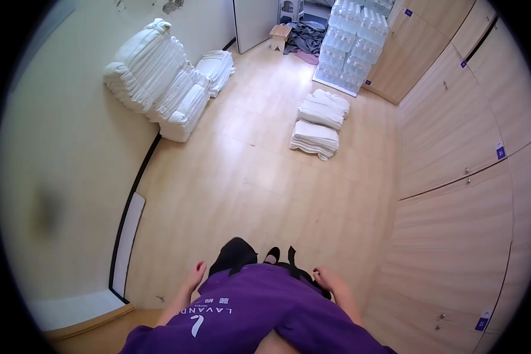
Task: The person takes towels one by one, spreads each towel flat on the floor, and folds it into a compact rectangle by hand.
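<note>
My left hand (199, 273) hangs low beside my body, near the black trouser leg (236, 253), with nothing seen in it. On the other side, my right hand (326, 278) hangs by my hip, also with nothing seen in it. The fingers of both look loosely bent, and are partly hidden from above. Ahead on the floor lie two stacks of folded white cloths, a nearer one (314, 140) and a farther one (323, 109). More folded white cloths (153, 71) are piled high against the left wall. Both hands are well apart from every stack.
Wrapped water bottles (351, 47) stand stacked at the back. Beside them are a small wooden stool (279, 36) and a heap of dark cloth (305, 36). Wooden cabinets (448, 124) line the right side. A door (255, 23) stands at the back left.
</note>
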The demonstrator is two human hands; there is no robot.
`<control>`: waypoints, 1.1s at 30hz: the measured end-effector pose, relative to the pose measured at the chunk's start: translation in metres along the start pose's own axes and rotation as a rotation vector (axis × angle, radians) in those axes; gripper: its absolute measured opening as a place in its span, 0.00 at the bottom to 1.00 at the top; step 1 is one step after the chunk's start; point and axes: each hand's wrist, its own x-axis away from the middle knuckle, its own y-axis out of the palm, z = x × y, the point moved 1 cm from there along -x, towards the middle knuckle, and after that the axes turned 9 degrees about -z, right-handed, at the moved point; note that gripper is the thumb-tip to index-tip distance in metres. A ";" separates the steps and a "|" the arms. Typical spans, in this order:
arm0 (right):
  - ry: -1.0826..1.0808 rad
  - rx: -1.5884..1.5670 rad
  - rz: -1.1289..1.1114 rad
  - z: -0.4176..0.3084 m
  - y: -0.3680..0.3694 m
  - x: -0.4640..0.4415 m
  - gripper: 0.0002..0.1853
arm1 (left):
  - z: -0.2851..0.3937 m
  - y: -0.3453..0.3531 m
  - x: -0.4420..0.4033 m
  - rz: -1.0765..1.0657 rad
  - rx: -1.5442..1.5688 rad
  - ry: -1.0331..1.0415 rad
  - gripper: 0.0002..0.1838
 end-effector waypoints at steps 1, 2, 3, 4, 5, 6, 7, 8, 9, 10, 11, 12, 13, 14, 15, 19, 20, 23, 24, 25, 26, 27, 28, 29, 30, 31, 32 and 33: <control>-0.027 0.018 -0.012 -0.008 -0.018 -0.013 0.17 | 0.032 0.004 -0.016 -0.034 0.076 0.115 0.23; -0.051 0.041 -0.002 -0.019 -0.034 -0.026 0.17 | 0.067 0.006 -0.033 -0.064 0.150 0.228 0.21; -0.072 0.064 0.007 -0.032 -0.050 -0.039 0.17 | 0.093 0.007 -0.047 -0.103 -0.078 0.282 0.20; -0.140 0.090 0.030 -0.039 -0.062 -0.059 0.17 | 0.115 0.008 -0.061 -0.142 -0.307 0.334 0.19; -0.211 0.113 0.054 -0.046 -0.073 -0.081 0.16 | 0.132 0.010 -0.072 -0.180 -0.540 0.386 0.18; -0.229 0.135 0.078 -0.060 -0.089 -0.095 0.16 | 0.144 0.013 -0.086 -0.209 -0.566 0.372 0.18; -0.248 0.154 0.106 -0.076 -0.106 -0.108 0.15 | 0.156 0.015 -0.105 -0.237 -0.597 0.361 0.19; -0.266 0.169 0.134 -0.094 -0.120 -0.121 0.15 | 0.171 0.012 -0.119 -0.267 -0.632 0.348 0.21; -0.276 0.163 0.127 -0.111 -0.135 -0.130 0.14 | 0.187 0.008 -0.136 -0.275 -0.665 0.325 0.23; -0.287 0.170 0.117 -0.127 -0.153 -0.137 0.14 | 0.214 0.002 -0.149 -0.280 -0.687 0.304 0.25; -0.306 0.195 0.110 -0.142 -0.176 -0.150 0.14 | 0.238 -0.005 -0.163 -0.270 -0.695 0.292 0.27; -0.316 0.173 0.131 -0.128 -0.164 -0.186 0.13 | 0.257 -0.014 -0.175 -0.228 -0.754 0.350 0.30; -0.382 0.169 0.181 -0.145 -0.181 -0.187 0.13 | 0.275 -0.026 -0.186 -0.237 -0.749 0.319 0.30; -0.372 0.063 0.130 -0.154 -0.198 -0.198 0.13 | 0.289 -0.042 -0.191 -0.248 -0.746 0.278 0.30; -0.361 -0.047 0.076 -0.164 -0.214 -0.210 0.14 | 0.302 -0.060 -0.194 -0.261 -0.745 0.231 0.29; -0.248 -0.182 -0.031 -0.184 -0.277 -0.259 0.14 | 0.322 -0.103 -0.238 -0.271 -0.650 0.136 0.28; -0.233 -0.155 -0.020 -0.174 -0.281 -0.279 0.14 | 0.332 -0.112 -0.244 -0.301 -0.669 0.102 0.27; -0.357 0.090 0.057 -0.170 -0.294 -0.299 0.12 | 0.345 -0.140 -0.248 -0.242 -0.539 0.036 0.26; -0.435 0.201 0.100 -0.175 -0.299 -0.309 0.12 | 0.342 -0.146 -0.255 -0.229 -0.523 0.047 0.26; -0.412 0.236 0.136 -0.184 -0.304 -0.318 0.12 | 0.341 -0.148 -0.262 -0.213 -0.506 0.059 0.26; -0.386 0.275 0.172 -0.191 -0.312 -0.326 0.12 | 0.341 -0.151 -0.270 -0.198 -0.485 0.073 0.26; -0.362 0.316 0.201 -0.197 -0.319 -0.335 0.13 | 0.338 -0.154 -0.278 -0.190 -0.443 0.060 0.26; -0.367 0.281 0.124 -0.205 -0.329 -0.348 0.17 | 0.342 -0.158 -0.281 -0.185 -0.401 0.047 0.26; -0.324 0.218 0.065 -0.211 -0.337 -0.358 0.18 | 0.347 -0.161 -0.284 -0.181 -0.359 0.035 0.26; -0.278 0.157 0.009 -0.219 -0.349 -0.372 0.19 | 0.354 -0.166 -0.286 -0.154 -0.301 0.009 0.26; -0.231 0.095 -0.045 -0.229 -0.363 -0.384 0.20 | 0.361 -0.171 -0.290 -0.125 -0.246 -0.014 0.26; -0.255 0.035 -0.062 -0.233 -0.371 -0.401 0.21 | 0.366 -0.179 -0.294 -0.091 -0.200 -0.041 0.26; -0.249 0.024 -0.042 -0.229 -0.380 -0.419 0.20 | 0.375 -0.184 -0.299 -0.060 -0.179 -0.038 0.26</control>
